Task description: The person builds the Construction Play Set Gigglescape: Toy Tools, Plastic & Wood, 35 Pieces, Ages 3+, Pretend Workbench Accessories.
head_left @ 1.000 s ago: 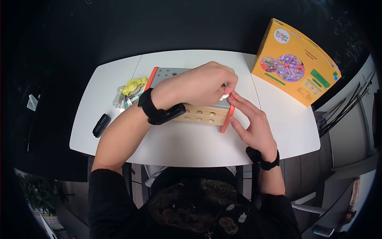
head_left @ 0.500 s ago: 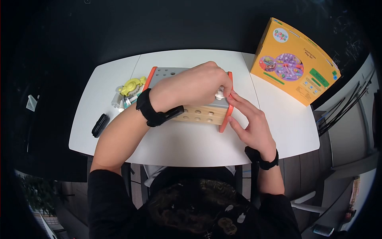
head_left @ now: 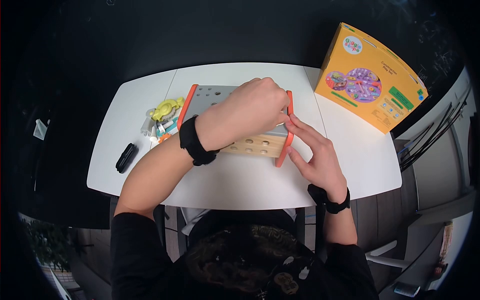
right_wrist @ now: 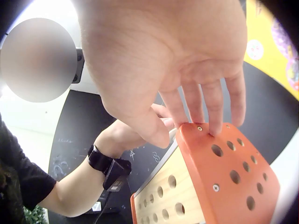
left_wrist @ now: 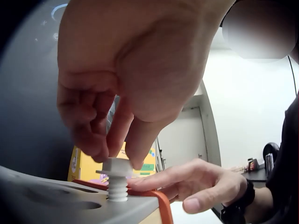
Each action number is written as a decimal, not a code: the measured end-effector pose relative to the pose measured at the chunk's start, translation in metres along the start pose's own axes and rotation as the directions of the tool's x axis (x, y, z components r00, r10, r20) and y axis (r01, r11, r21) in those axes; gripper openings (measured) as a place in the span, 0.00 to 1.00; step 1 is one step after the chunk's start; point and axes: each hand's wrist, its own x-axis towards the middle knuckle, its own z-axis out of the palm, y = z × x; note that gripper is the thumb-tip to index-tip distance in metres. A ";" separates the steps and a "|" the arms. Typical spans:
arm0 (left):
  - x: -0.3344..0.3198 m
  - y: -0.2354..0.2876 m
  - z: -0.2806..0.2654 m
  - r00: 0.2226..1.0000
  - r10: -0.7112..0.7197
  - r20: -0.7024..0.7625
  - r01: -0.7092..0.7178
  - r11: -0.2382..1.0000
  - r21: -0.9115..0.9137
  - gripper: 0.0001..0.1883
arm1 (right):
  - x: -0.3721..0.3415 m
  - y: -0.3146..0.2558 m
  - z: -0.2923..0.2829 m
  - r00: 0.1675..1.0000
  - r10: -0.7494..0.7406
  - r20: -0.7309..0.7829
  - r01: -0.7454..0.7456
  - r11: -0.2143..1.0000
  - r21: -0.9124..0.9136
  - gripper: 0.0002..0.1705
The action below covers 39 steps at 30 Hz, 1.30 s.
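Note:
A toy workbench with a grey top [head_left: 204, 102], wooden side [head_left: 256, 145] and orange end panels [right_wrist: 233, 172] stands on the table. My left hand [head_left: 252, 107] is over its right end. In the left wrist view, that hand's thumb and fingers pinch the head of a white screw [left_wrist: 117, 179], whose threaded shaft stands upright in the grey top. My right hand [head_left: 320, 162] rests against the orange right end panel, its fingers fairly straight along the upper edge, as the right wrist view shows.
Left of the workbench lie a yellow toy piece [head_left: 166, 108], a grey piece [head_left: 147, 127] and other small parts. A black case [head_left: 127, 158] lies nearer the table's left edge. A large yellow box [head_left: 370, 75] stands at the back right.
My left hand and wrist have turned over the screw; its white head showed below the fingers half a second ago and is now mostly covered. My right hand has stayed in place.

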 end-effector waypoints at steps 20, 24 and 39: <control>-0.002 0.005 0.004 0.992 -0.111 0.061 0.112 0.994 -0.003 0.07 | -0.001 0.000 0.000 1.000 -0.001 0.003 0.001 1.000 -0.019 0.27; -0.003 -0.003 0.007 1.000 0.019 0.011 -0.018 0.995 -0.102 0.07 | -0.001 0.000 0.000 1.000 0.012 0.003 -0.012 1.000 0.002 0.27; -0.002 0.004 0.009 0.997 -0.049 -0.067 0.048 0.999 -0.008 0.05 | 0.000 -0.001 0.000 1.000 0.017 0.016 -0.017 1.000 -0.008 0.28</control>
